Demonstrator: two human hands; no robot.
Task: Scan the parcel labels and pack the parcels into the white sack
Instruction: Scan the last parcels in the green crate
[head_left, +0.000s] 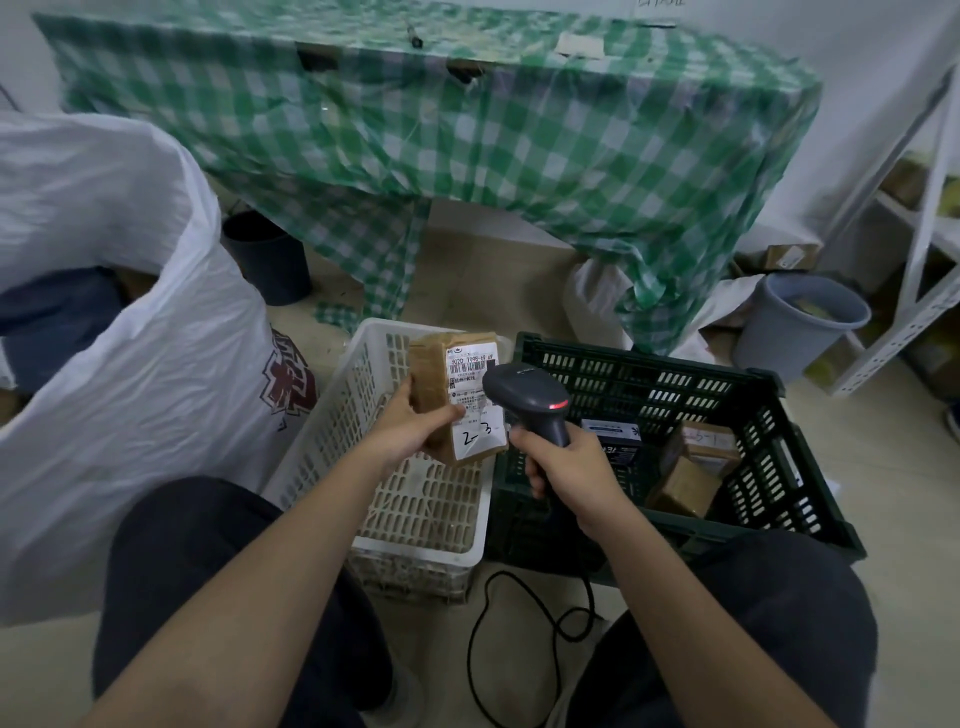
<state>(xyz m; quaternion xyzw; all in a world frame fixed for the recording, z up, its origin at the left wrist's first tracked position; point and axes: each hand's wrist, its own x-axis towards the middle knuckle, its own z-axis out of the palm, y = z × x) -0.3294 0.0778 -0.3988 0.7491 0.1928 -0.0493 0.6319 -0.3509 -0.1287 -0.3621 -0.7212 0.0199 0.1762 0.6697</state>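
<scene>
Checked table (467, 130) behind; white sack (130, 364) left. Left hand (410, 426) grips parcel (457, 395) over white crate (363, 415). Right hand (566, 462) clasps scanner (530, 400).

Brown labelled parcel (457, 395) held upright above white basket (415, 540), white sack (130, 389) left

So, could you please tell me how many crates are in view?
2: a white crate in front of the left knee and a green crate right of it, side by side.

I see a table (415, 104) under a green checked cloth (597, 171) by a white wall (857, 31). A grey bin (802, 325) and white shelves (924, 249) stand right on the pale floor (883, 519).
</scene>
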